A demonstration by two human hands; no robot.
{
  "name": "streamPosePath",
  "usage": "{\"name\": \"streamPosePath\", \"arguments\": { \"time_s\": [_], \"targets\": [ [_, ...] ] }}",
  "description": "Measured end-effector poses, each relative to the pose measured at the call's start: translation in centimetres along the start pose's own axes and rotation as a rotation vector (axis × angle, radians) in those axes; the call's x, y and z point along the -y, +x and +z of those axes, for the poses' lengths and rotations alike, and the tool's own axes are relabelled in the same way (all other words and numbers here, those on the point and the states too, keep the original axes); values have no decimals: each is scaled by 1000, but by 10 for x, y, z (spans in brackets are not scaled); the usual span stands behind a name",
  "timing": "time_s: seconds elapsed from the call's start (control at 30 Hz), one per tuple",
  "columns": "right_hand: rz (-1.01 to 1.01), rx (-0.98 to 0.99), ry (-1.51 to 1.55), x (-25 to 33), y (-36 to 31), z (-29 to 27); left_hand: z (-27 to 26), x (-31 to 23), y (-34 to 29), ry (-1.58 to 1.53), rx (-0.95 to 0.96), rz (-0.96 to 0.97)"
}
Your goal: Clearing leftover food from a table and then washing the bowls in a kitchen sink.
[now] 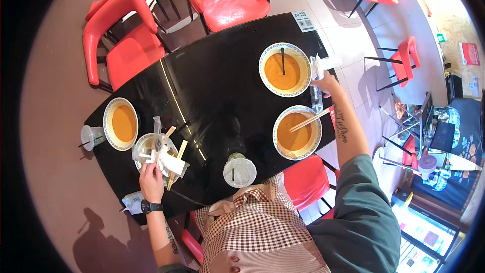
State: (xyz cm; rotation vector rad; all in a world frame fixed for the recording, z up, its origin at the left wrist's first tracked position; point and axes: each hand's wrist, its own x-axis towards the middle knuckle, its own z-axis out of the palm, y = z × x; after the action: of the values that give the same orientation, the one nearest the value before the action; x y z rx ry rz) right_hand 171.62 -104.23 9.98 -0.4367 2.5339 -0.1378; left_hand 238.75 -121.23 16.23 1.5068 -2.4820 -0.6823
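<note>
My left hand (151,178) pinches crumpled white tissue (171,163) and clear plastic wrapping over a small bowl (137,155) at the table's left end. A pair of wooden chopsticks (178,164) lies beside that bowl. On the right, the fingers of my right hand (328,84) close on a clear plastic wrapper (317,96) with white tissue at the table edge. Next to it stands a patterned bowl (262,71) of orange soup with a black spoon or straw (283,62) in it. Nearer me, another soup bowl (276,132) has light chopsticks (310,120) resting across it.
A third soup bowl (106,124) and a plastic cup (92,138) stand at the left end of the black table (217,81). Another clear cup (239,172) is close to my apron. Red chairs (230,5) surround the table. A crumpled packet (132,202) lies at the near left corner.
</note>
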Motion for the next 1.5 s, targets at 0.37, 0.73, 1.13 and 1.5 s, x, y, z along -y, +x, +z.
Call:
{"name": "streamPosePath", "arguments": {
  "time_s": [0.37, 0.73, 1.13, 1.5],
  "targets": [
    [-202, -286, 148, -3, 35, 10, 3, -1, -5, -96, -53, -78],
    [-699, -505, -216, -1, 34, -86, 4, 6, -16, -129, -85, -71],
    [-406, -413, -448, -34, 88, -6, 6, 2, -15, -98, -99, -80],
    [-1621, 137, 187, 285, -277, 58, 5, 7, -32, 21, -202, -13]
  ]
}}
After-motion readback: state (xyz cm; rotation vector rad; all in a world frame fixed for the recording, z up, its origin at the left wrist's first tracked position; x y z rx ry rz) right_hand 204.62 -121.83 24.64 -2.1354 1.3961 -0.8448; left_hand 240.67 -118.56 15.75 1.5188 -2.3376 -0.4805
